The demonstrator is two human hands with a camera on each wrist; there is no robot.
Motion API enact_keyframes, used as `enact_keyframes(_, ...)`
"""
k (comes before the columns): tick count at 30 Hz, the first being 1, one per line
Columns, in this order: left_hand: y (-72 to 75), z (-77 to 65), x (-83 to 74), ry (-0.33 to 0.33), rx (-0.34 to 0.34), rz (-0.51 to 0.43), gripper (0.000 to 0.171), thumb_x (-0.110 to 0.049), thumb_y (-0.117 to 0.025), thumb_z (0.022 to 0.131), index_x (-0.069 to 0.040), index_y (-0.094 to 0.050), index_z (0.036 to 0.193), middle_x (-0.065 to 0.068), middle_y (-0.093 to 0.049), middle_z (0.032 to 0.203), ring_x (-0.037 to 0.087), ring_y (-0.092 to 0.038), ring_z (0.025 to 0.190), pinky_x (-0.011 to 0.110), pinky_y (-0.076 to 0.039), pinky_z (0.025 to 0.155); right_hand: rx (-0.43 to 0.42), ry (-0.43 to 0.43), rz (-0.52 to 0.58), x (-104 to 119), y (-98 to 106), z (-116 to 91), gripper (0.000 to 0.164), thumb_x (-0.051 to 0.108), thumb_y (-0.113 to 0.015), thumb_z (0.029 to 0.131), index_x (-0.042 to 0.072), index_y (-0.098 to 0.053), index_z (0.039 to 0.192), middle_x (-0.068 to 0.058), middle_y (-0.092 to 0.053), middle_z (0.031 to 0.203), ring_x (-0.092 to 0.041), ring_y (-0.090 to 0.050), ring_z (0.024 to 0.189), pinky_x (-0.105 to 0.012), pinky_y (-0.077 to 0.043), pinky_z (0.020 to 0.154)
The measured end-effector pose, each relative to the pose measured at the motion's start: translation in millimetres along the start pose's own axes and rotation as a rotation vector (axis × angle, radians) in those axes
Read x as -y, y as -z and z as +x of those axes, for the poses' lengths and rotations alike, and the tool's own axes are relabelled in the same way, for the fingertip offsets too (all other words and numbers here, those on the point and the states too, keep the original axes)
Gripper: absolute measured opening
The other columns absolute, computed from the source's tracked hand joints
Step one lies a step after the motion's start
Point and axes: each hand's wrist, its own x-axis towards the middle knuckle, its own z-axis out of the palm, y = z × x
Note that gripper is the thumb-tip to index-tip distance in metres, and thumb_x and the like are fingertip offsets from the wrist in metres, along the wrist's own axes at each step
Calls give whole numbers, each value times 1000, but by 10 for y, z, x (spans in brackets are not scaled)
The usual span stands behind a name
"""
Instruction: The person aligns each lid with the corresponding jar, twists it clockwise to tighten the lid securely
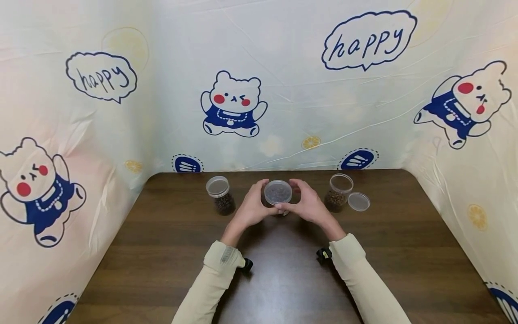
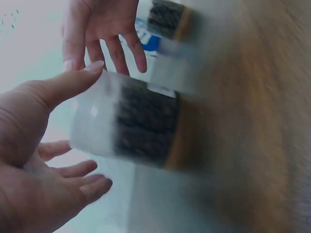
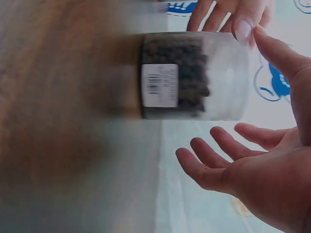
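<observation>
A clear jar (image 3: pixel 177 92) stands between my hands at the table's far middle. Dark coffee-like beans fill its lower part, and a white barcode label is on its side. From above its round, hazy top (image 1: pixel 278 192) looks covered by a clear lid. My left hand (image 1: pixel 254 208) is at the jar's left, thumb at the near rim, fingers spread beyond. On the other side my right hand (image 1: pixel 310 206) mirrors it, thumb tip near the left one. In the wrist views the fingers of both hands stand apart from the jar wall. The head view mostly hides the jar's body.
To the left stands another jar of dark beans (image 1: pixel 224 203) with a clear lid. On the right, an uncovered jar (image 1: pixel 336 198) holds browner beans, with a loose clear lid (image 1: pixel 359 201) beside it. A printed cloth (image 1: pixel 291 112) hangs behind the wooden table (image 1: pixel 162 252).
</observation>
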Motion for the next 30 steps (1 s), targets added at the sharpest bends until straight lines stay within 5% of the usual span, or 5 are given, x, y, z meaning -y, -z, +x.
enact_keyframes(11, 111, -29, -463, -76, -41, 89, 102, -36, -91, 83, -12, -33, 163, 14, -38, 165, 34, -47, 148, 53, -46, 118, -83, 120, 20, 253, 385, -248, 85, 35, -88, 87, 8, -45, 155, -17, -57, 147, -38, -59, 134, -57, -49, 114)
enact_keyframes(21, 4, 155, -731, -144, -3, 107, 94, -41, -88, 86, -14, -37, 161, 9, -42, 166, 31, -42, 153, 53, -40, 123, -246, 210, -57, 210, 825, -492, 74, 23, -90, 86, 3, -54, 147, -18, -62, 138, -35, -63, 123, -53, -55, 102)
enact_keyframes(30, -188, 347, -844, -193, 44, 205, 90, -51, -81, 90, -17, -38, 161, 6, -46, 163, 27, -48, 149, 47, -46, 119, -371, 144, -113, -99, 1127, -720, 71, 26, -90, 85, 6, -58, 145, -17, -63, 136, -30, -61, 117, -13, -45, 93)
